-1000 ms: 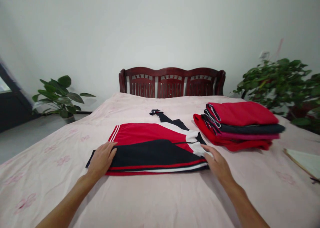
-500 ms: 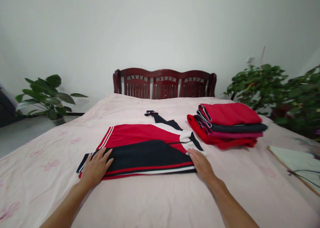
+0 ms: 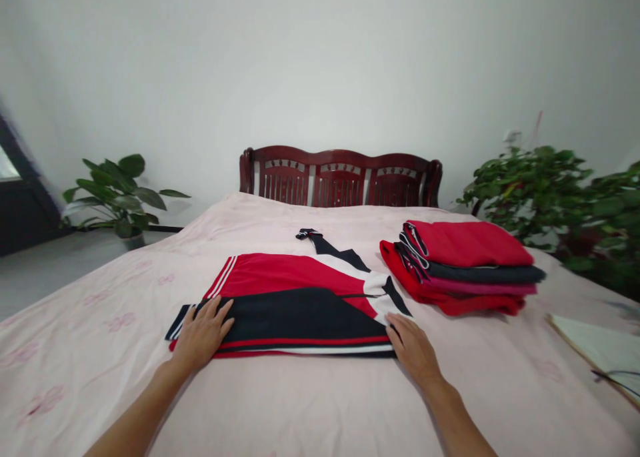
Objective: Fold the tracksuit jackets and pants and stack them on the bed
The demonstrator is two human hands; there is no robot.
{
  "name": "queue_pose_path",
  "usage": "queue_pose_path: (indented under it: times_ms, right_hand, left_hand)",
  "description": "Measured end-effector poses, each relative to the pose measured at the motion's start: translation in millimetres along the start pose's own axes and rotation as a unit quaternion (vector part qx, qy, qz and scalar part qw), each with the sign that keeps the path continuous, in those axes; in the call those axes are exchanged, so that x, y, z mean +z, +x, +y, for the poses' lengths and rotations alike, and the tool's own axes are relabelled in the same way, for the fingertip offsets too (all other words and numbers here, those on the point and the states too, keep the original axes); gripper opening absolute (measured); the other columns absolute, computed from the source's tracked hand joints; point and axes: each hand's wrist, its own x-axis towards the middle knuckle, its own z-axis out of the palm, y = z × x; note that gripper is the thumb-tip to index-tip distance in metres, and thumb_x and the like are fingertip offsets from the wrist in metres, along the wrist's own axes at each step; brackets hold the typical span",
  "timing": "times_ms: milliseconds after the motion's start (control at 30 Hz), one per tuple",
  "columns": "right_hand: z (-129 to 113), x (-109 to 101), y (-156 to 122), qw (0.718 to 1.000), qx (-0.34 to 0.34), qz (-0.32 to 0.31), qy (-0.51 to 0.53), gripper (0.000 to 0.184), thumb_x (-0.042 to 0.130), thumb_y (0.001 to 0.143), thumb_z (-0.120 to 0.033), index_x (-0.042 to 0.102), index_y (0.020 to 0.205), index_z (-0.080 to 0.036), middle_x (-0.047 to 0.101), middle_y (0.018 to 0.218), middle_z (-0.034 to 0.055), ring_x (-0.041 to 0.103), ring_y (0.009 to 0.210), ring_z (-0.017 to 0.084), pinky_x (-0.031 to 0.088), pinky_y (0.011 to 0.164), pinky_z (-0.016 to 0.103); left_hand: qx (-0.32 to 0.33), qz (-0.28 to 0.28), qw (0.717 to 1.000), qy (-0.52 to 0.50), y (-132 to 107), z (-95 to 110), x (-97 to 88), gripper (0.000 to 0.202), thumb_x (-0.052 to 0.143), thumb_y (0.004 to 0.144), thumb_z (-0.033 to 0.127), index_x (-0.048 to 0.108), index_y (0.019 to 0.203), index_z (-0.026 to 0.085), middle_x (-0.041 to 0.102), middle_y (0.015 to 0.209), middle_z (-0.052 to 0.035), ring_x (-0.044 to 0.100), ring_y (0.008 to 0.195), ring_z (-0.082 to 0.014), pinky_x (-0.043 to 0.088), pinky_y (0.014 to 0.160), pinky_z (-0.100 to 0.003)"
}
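Observation:
A red, white and dark navy track jacket lies spread on the bed, its near side folded over so that a navy sleeve runs along the front edge. The other sleeve sticks out at the far side. My left hand rests flat on the striped cuff end of the folded sleeve, fingers spread. At the shoulder end, my right hand lies with fingers stretched over the navy and white cloth. Neither hand grips the jacket.
A stack of folded clothes, red, dark and magenta, sits right of the jacket on the pink floral bedsheet. A wooden headboard stands beyond. Potted plants flank the bed. A pale flat object with a thin dark cord lies at right.
The view has tilted up and turned slightly left, so everything sits a little lower and further right. Both hands stay at about the same places on the jacket.

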Motion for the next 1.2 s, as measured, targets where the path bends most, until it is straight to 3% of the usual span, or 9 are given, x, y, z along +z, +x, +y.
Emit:
queue_pose_path:
  times_ms: [333, 467, 633, 833, 933, 1033, 1200]
  right_hand:
    - [-4, -4, 0, 0.999, 0.015, 0.006, -0.037, 0.036, 0.043, 0.091, -0.031, 0.070, 0.109, -0.016, 0.071, 0.115, 0.0119, 0.063, 0.110, 0.026, 0.046, 0.100, 0.044]
    - [-18, -3, 8, 0.999, 0.012, 0.008, -0.031, 0.037, 0.041, 0.088, -0.027, 0.070, 0.109, -0.017, 0.071, 0.113, 0.0108, 0.062, 0.109, 0.026, 0.045, 0.099, 0.042]
    - [-65, 4, 47, 0.995, 0.052, -0.085, -0.005, 0.043, 0.033, 0.095, -0.030, 0.065, 0.119, -0.016, 0.068, 0.121, 0.0111, 0.060, 0.114, 0.023, 0.043, 0.102, 0.036]
    - [-115, 18, 90, 0.961, 0.163, -0.219, -0.047, 0.048, 0.029, 0.098, -0.048, 0.066, 0.112, -0.020, 0.071, 0.112, 0.0124, 0.066, 0.105, 0.028, 0.047, 0.083, 0.038]
    - [-120, 22, 92, 0.956, 0.176, -0.234, -0.035, 0.043, 0.035, 0.097, -0.049, 0.065, 0.111, -0.022, 0.073, 0.108, 0.0101, 0.067, 0.103, 0.027, 0.045, 0.080, 0.034]
    - [-116, 18, 86, 0.960, 0.174, -0.217, -0.035, 0.036, 0.036, 0.097, -0.044, 0.066, 0.103, -0.025, 0.074, 0.105, 0.0072, 0.068, 0.098, 0.024, 0.043, 0.073, 0.031]
    - [-109, 8, 71, 0.947, 0.194, -0.251, -0.051, 0.035, 0.034, 0.097, -0.039, 0.065, 0.088, -0.024, 0.074, 0.093, 0.0051, 0.069, 0.089, 0.023, 0.036, 0.064, 0.029]
  left_hand:
    - [0.003, 0.029, 1.000, -0.008, -3, 5, -7.7, 0.046, 0.045, 0.096, 0.039, 0.055, 0.138, 0.024, 0.051, 0.147, -0.0155, 0.048, 0.134, -0.0299, 0.031, 0.111, -0.054]
    - [0.003, 0.060, 0.997, -0.039, -5, 4, -5.6, 0.042, 0.044, 0.096, 0.037, 0.059, 0.134, 0.025, 0.055, 0.144, -0.0127, 0.052, 0.130, -0.0288, 0.033, 0.111, -0.053]
    - [-0.009, 0.098, 0.992, -0.074, -7, 4, -4.2, 0.040, 0.044, 0.095, 0.035, 0.064, 0.128, 0.023, 0.061, 0.138, -0.0109, 0.056, 0.126, -0.0270, 0.034, 0.111, -0.049]
    - [-0.095, 0.152, 0.983, -0.050, -9, 8, -12.5, 0.040, 0.044, 0.095, 0.032, 0.064, 0.128, 0.022, 0.061, 0.136, -0.0107, 0.048, 0.133, -0.0314, 0.027, 0.113, -0.054]
    - [-0.116, 0.140, 0.983, -0.031, -9, 8, -11.7, 0.042, 0.042, 0.095, 0.033, 0.062, 0.130, 0.021, 0.060, 0.137, -0.0116, 0.050, 0.130, -0.0325, 0.029, 0.110, -0.055]
    - [-0.103, 0.113, 0.988, -0.021, -9, 5, -8.2, 0.042, 0.041, 0.095, 0.033, 0.062, 0.130, 0.022, 0.059, 0.139, -0.0110, 0.052, 0.129, -0.0308, 0.032, 0.109, -0.053]
    - [-0.067, 0.068, 0.995, -0.013, -9, -2, -4.9, 0.044, 0.041, 0.094, 0.031, 0.061, 0.133, 0.024, 0.055, 0.143, -0.0097, 0.050, 0.131, -0.0301, 0.037, 0.106, -0.050]
